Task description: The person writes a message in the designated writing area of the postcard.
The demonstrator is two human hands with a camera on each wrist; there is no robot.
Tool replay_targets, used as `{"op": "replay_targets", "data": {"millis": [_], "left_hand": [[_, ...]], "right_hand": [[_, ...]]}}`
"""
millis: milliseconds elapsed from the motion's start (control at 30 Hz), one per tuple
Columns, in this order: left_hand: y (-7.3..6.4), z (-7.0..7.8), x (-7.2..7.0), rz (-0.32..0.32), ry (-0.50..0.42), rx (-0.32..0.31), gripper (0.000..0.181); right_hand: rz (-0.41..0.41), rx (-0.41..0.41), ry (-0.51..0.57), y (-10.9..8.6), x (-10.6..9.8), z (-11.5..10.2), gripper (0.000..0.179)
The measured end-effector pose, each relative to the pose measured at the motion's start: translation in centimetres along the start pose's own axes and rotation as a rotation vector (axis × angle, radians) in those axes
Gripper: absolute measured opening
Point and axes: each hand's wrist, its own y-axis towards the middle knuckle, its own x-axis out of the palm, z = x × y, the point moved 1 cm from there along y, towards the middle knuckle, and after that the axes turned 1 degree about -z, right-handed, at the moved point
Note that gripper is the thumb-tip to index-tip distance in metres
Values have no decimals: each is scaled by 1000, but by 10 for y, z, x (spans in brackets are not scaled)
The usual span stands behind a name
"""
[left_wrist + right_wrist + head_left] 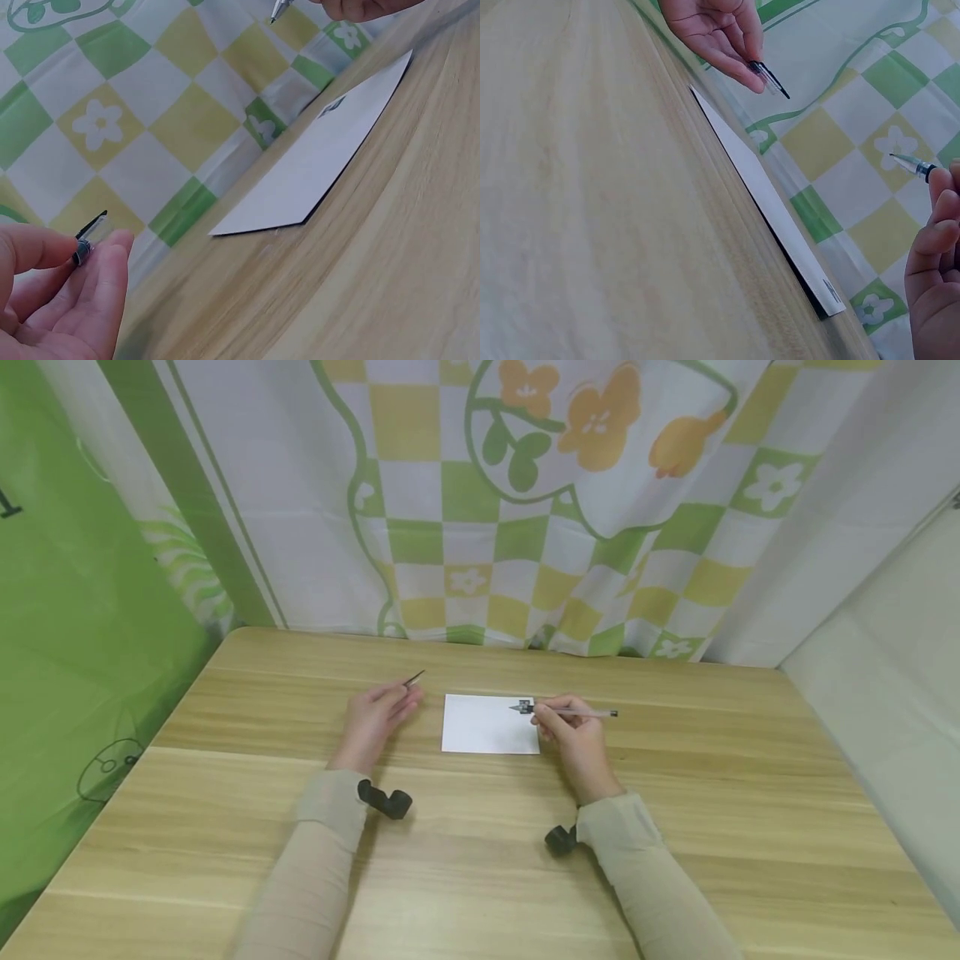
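Observation:
A clear-barrelled pen [588, 713] is held in my right hand [581, 747], its bare tip pointing left above the upper right part of a white card [480, 727]. The right wrist view shows the pen tip [907, 163] raised clear of the card. Left of the card, my left hand [371, 718] pinches a clear pen cap with a dark clip [91, 232] between thumb and fingers. The card lies flat on the table, with a small dark printed mark [332, 107] near one corner. Neither hand touches the card.
The wooden table [465, 877] reaches back to a checked, flowered curtain [487, 527]. Green cloth [90, 593] hangs at the left, and a pale surface [892, 602] stands at the right. Black wrist cameras [386, 799] are worn on both sleeves.

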Motion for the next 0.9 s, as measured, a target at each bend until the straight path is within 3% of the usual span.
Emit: {"op": "replay_targets", "data": {"millis": [367, 900], "left_hand": [[7, -1, -13, 82, 51, 12, 38], [9, 5, -36, 224, 204, 44, 37]], "right_hand": [[17, 38, -46, 1, -1, 3, 11], [24, 109, -116, 2, -1, 6, 22]]}}
